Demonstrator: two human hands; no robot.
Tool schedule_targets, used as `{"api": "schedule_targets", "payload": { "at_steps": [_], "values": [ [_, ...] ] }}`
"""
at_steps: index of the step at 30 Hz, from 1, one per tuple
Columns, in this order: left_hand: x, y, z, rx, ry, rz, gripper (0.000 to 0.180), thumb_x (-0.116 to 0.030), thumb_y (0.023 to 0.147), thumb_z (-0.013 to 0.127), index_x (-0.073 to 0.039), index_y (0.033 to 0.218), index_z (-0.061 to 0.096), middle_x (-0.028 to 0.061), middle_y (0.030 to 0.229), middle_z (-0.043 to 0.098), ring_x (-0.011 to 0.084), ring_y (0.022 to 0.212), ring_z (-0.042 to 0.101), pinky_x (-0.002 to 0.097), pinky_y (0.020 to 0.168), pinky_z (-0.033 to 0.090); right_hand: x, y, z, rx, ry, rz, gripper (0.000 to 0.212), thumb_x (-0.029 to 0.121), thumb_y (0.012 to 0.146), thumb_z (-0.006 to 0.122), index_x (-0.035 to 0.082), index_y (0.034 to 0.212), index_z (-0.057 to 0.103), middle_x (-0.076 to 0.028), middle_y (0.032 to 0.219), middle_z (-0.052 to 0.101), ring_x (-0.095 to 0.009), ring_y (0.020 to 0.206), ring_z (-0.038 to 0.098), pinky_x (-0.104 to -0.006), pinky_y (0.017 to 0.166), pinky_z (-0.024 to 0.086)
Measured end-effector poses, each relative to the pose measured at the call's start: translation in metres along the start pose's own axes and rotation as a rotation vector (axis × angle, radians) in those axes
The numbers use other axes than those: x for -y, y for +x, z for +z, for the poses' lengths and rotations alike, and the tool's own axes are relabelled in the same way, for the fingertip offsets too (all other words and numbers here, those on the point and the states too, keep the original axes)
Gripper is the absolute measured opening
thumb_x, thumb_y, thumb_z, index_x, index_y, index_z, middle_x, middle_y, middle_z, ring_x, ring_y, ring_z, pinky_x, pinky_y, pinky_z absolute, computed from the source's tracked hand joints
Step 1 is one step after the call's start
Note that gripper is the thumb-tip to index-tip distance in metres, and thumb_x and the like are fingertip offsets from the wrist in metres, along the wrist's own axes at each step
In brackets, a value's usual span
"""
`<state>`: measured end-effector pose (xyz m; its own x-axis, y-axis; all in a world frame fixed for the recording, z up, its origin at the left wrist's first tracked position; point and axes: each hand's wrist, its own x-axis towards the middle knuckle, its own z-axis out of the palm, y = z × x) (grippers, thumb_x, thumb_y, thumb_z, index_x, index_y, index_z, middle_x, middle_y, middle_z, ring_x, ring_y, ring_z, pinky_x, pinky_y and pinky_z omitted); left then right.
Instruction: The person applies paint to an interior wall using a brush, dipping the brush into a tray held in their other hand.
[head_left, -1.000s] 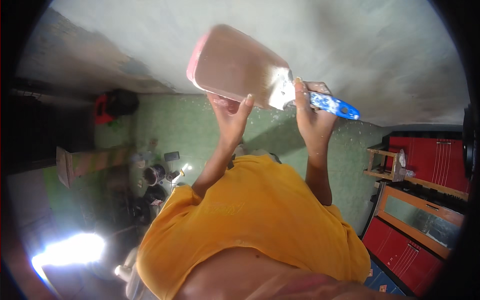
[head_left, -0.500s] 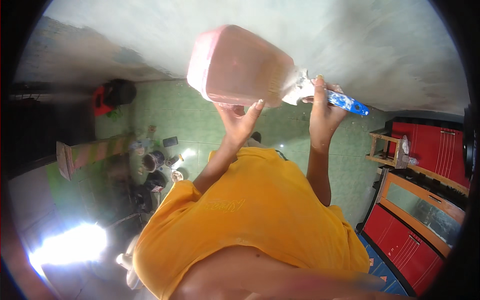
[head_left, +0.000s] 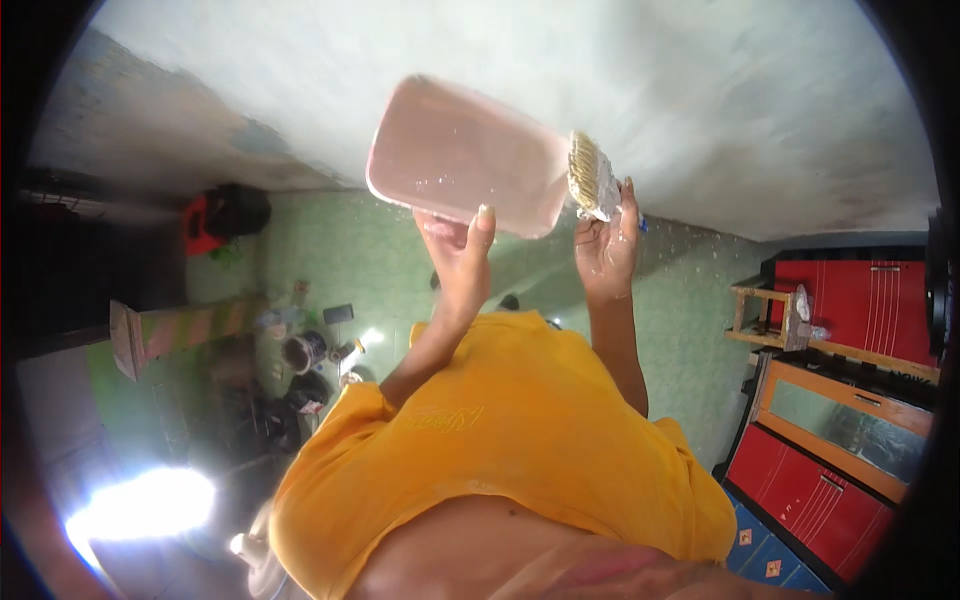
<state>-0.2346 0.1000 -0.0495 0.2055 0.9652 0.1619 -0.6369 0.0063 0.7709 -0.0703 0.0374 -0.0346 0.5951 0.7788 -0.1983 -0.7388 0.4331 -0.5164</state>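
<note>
"What's there, biggest first, and how many?"

"One pale, patchy wall (head_left: 700,90) ahead of me, one yellow shirt (head_left: 510,410) on me, one pink container (head_left: 465,155) held up between me and the wall, and one brush (head_left: 592,178) just beside the container's right end. I can't tell whether the two touch."

"And your hands?"

"Two. My left hand (head_left: 460,260) is closed on the container's near edge, thumb on top, the other fingers mostly hidden below. My right hand (head_left: 608,250) is partly curled around the brush, palm showing, bristles up."

"What's different from half a second ago?"

"The bristles were over the container's right end; now they're clear of it. The blue handle stuck out to the right; now only a bit shows. The container sits slightly lower."
</note>
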Motion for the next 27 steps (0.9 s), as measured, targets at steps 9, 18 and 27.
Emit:
{"api": "schedule_targets", "payload": {
  "at_steps": [9, 18, 27],
  "values": [
    [-0.072, 0.006, -0.008, -0.043, 0.039, 0.079, 0.068, -0.017, 0.087, 0.067, -0.009, 0.138, 0.022, 0.0084, 0.124, 0.042, 0.0181, 0.113, 0.046, 0.0368, 0.091, 0.045, 0.091, 0.028, 0.196, 0.255, -0.261, -0.521, 0.021, 0.011, 0.089, 0.064, 0.004, 0.108, 0.060, -0.005, 0.097, 0.064, -0.014, 0.085, 0.063, -0.0258, 0.074, 0.054],
    [-0.086, -0.017, 0.023, -0.042, 0.011, 0.159, 0.068, -0.018, 0.086, 0.068, -0.009, 0.136, 0.023, 0.0088, 0.128, 0.040, 0.0185, 0.115, 0.046, 0.0353, 0.089, 0.047, 0.253, -0.009, 0.427, 0.874, -1.629, -2.356, 0.033, 0.010, 0.081, 0.070, 0.006, 0.112, 0.063, -0.012, 0.104, 0.066, -0.025, 0.092, 0.065, -0.0312, 0.079, 0.053],
    [-0.073, -0.007, 0.019, -0.018, 0.037, 0.107, 0.063, -0.016, 0.091, 0.062, -0.008, 0.138, 0.023, 0.0103, 0.129, 0.039, 0.0198, 0.114, 0.047, 0.0381, 0.092, 0.047, 0.244, 0.048, 0.360, 0.431, -2.350, -1.938, 0.039, 0.002, 0.076, 0.060, 0.012, 0.114, 0.061, -0.015, 0.105, 0.061, -0.033, 0.094, 0.060, -0.0404, 0.081, 0.051]
  ]
}}
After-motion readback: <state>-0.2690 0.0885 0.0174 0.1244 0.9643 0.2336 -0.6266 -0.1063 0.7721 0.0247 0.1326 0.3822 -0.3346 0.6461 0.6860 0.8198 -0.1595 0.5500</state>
